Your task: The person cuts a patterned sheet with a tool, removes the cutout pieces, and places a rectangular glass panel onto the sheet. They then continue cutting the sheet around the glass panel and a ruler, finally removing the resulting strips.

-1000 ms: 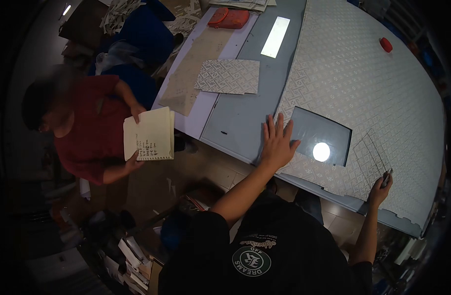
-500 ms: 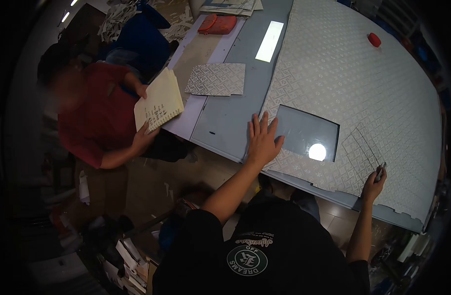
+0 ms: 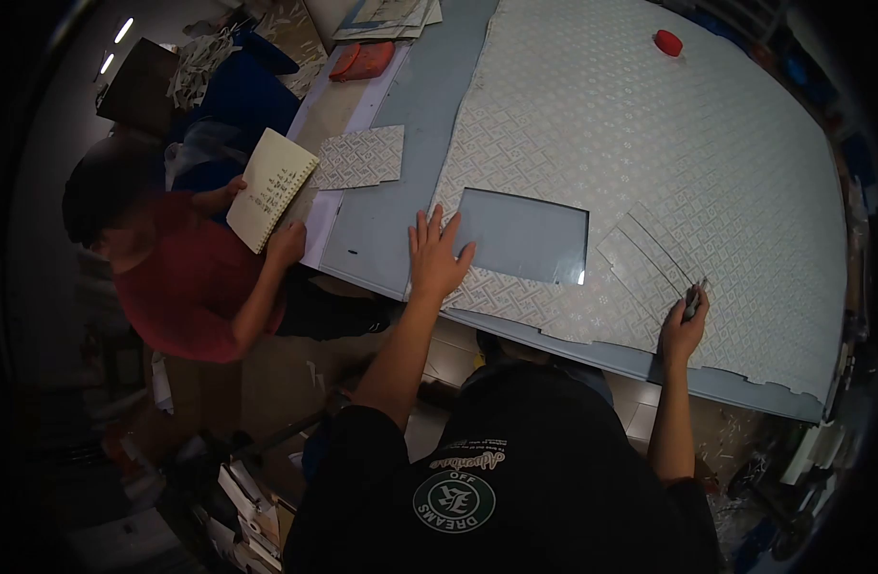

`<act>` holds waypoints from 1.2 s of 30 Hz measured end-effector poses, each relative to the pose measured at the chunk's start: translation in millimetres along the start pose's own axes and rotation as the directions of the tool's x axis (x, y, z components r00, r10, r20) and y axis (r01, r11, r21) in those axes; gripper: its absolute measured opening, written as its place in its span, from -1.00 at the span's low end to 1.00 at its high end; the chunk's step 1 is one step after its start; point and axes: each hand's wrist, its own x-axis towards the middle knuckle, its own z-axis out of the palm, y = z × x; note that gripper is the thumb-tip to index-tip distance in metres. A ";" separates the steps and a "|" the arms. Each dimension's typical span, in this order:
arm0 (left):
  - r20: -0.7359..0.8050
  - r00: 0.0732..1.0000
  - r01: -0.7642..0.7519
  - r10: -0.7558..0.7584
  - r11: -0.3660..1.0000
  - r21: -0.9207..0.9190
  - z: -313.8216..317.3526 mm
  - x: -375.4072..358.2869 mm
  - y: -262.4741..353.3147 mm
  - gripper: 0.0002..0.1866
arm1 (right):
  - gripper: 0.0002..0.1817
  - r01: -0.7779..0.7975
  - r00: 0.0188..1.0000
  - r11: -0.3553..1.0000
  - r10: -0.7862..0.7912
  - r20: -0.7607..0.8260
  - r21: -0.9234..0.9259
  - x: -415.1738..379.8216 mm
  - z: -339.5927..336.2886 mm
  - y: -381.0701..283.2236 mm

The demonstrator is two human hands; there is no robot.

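My left hand (image 3: 437,263) lies flat with fingers spread on the left edge of a large pale patterned sheet (image 3: 554,96), beside a four-sided cutout. Through that cutout the grey tabletop (image 3: 525,234) shows. Toward the sheet's front right, my right hand (image 3: 685,325) is closed around a slim dark tool (image 3: 690,302) with a light tip; its exact kind I cannot tell. Long dark lines (image 3: 661,253) run across the pattern up to the tool's tip. A smaller patterned piece (image 3: 360,158) rests on the table to the left.
At the left, a co-worker in a red shirt (image 3: 190,268) holds an open spiral notebook (image 3: 269,187) with handwriting. A red pouch (image 3: 361,61) and stacked sheets (image 3: 389,13) lie at the back left. On the patterned sheet sits a round red object (image 3: 667,42).
The whole view has shifted, so table and hands appear farther left and higher. Against the sheet, my left hand keeps its place. The co-worker's notebook is tilted differently.
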 end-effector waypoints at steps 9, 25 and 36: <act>-0.106 0.968 0.234 -0.228 0.971 0.047 30.4 -31.6 28.3 -0.28 | -0.46 0.141 0.989 0.985 -0.137 0.051 -0.099 0.3 -0.1 21.5; -0.122 0.968 0.230 -0.220 0.970 0.075 63.0 -111.7 122.6 -0.15 | -0.37 0.194 0.952 0.968 -0.147 0.267 -0.159 0.6 -13.2 13.1; 0.007 0.999 0.049 -0.050 0.999 0.019 63.0 -106.1 142.3 -0.19 | -0.37 0.213 0.955 0.960 -0.165 0.248 -0.182 -0.7 -8.8 14.3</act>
